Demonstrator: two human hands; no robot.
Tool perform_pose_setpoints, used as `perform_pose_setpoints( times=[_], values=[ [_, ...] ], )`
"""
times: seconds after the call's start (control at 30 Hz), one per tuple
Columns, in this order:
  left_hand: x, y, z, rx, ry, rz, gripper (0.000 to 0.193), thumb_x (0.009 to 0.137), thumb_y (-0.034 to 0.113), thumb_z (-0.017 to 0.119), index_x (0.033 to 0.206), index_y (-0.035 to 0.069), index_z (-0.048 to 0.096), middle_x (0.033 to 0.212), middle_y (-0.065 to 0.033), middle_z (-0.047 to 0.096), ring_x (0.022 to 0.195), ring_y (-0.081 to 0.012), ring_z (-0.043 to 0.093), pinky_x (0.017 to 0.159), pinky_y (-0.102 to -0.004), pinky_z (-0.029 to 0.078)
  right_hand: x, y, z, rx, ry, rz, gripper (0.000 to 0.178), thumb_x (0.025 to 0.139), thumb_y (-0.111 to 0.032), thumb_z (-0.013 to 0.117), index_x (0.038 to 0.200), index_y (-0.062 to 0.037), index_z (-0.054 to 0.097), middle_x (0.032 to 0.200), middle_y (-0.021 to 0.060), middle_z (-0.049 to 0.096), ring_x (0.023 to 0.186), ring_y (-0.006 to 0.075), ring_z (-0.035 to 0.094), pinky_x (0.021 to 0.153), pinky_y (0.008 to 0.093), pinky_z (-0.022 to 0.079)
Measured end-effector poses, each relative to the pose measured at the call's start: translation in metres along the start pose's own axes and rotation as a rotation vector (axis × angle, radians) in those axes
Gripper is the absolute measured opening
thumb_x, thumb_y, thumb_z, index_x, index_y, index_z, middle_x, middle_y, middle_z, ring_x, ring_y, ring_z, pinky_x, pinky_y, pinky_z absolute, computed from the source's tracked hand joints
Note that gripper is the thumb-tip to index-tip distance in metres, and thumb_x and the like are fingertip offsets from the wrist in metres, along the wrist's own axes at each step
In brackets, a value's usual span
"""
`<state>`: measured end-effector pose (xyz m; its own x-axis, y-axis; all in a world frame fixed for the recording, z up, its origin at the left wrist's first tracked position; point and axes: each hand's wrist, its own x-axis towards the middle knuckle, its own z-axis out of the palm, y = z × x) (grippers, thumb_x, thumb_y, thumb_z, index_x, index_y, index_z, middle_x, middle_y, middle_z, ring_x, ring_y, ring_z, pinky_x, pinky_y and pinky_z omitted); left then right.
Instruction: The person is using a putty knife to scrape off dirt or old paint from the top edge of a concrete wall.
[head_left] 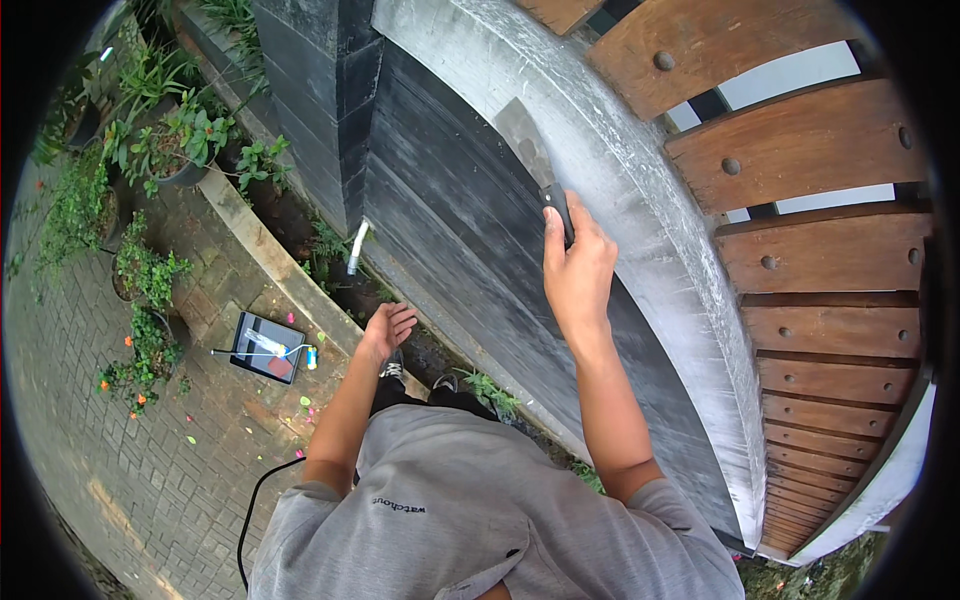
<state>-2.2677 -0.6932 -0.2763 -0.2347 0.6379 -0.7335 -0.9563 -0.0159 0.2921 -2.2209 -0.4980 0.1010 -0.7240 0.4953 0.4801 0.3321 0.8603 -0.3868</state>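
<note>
One tray [262, 325] sits on the paving [220, 410], perhaps kept handy; the left hand [387, 329] is empty, fingers extended, loosely together; the right hand's [580, 265] fingers clamp the scraper [547, 182] by its handle, seemingly to angle the blade at the white wall [625, 170].

Dark lettering [399, 506]; on grey shirt [450, 455]

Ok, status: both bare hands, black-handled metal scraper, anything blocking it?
Right hand gripping scraper, blade over whitish curved concrete ledge, contact unclear. Left hand open, empty. No obstruction visible at blade.
</note>
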Motion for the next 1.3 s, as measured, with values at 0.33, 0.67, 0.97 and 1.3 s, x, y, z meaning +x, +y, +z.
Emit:
perform_pose_setpoints(
  times=[0.33,0.67,0.97,1.3],
  values=[
    [-0.027,0.001,-0.021,-0.182,0.02,0.138,0.044,0.093,0.034,0.039,0.128,0.01,0.048,0.122,-0.0075,0.061,0.097,-0.0181,0.06,0.08,-0.0309,0.047,0.081,-0.071,0.068,0.055,-0.004,-0.07,0.024,0.088,-0.012,0.056,0.099,0.01,0.058,0.081,0.0302,0.062,0.079,0.045,0.062,0.071,0.0493,0.048],
    [-0.016,-0.004,-0.085,-0.476,0.262,0.229,0.046,0.093,0.032,0.038,0.132,0.01,0.043,0.122,-0.008,0.061,0.1,-0.0185,0.061,0.075,-0.0299,0.047,-0.015,-0.017,-0.03,-0.067,-0.161,0.108,0.027,0.09,-0.008,0.054,0.108,0.0115,0.057,0.09,0.0309,0.062,0.086,0.0448,0.062,0.075,0.0464,0.047],
    [-0.025,0.015,-0.069,-0.493,0.225,0.328,0.042,0.093,0.031,0.038,0.127,0.009,0.047,0.122,-0.0104,0.061,0.096,-0.0208,0.061,0.074,-0.0314,0.05,0.097,-0.074,0.09,-0.016,-0.009,-0.093,0.021,0.089,-0.012,0.055,0.089,0.0088,0.056,0.078,0.0299,0.062,0.076,0.0453,0.062,0.068,0.0503,0.05],
    [-0.02,-0.007,-0.095,-0.507,0.258,0.28,0.042,0.092,0.033,0.039,0.127,0.01,0.047,0.122,-0.0082,0.061,0.097,-0.0199,0.061,0.075,-0.0313,0.049,0.004,-0.025,-0.026,-0.019,-0.105,-0.067,0.031,0.091,-0.004,0.049,0.115,0.0151,0.051,0.089,0.0325,0.061,0.085,0.0444,0.062,0.076,0.0471,0.048]
  ],
)
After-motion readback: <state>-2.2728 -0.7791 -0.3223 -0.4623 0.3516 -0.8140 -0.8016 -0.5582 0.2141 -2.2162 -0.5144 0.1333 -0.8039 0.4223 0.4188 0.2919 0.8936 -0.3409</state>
